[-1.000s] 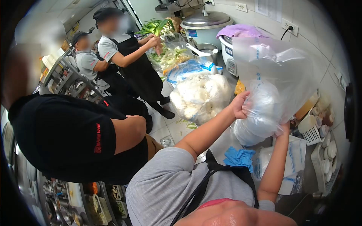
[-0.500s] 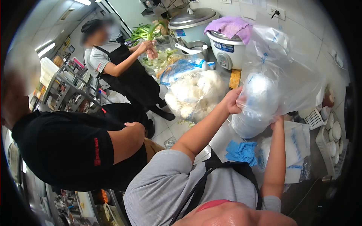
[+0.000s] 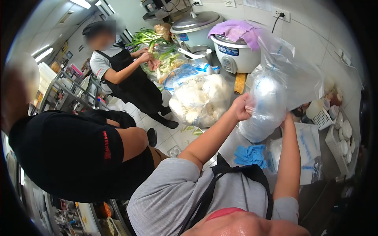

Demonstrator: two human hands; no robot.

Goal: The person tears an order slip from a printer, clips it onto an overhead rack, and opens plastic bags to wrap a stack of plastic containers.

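A large clear plastic bag (image 3: 289, 84) with blue print stands up before me, its loose upper part spreading toward the wall. Inside shows a shiny, rounded, see-through stack (image 3: 264, 104) whose kind I cannot make out. My left hand (image 3: 241, 107) is closed on the bag's left side. On the lower right side, my right hand (image 3: 287, 119) grips the bag, its fingertips partly hidden by plastic. Just below the bag lies a crumpled blue cloth (image 3: 251, 156). Flat plastic packs (image 3: 309, 147) lie beside my right forearm.
A bulging bag of white pieces (image 3: 201, 98) sits to the left. Behind are a rice cooker (image 3: 232, 53) under a purple cloth (image 3: 236, 30) and a large lidded pot (image 3: 197, 25). White dishes (image 3: 344, 137) stand at right. One person (image 3: 126, 74) handles greens; another (image 3: 71, 153) stands close at left.
The view has shifted slightly, so the counter items sit a little further left. Both my hands keep their hold on the bag. The person at the greens has lowered their hands.
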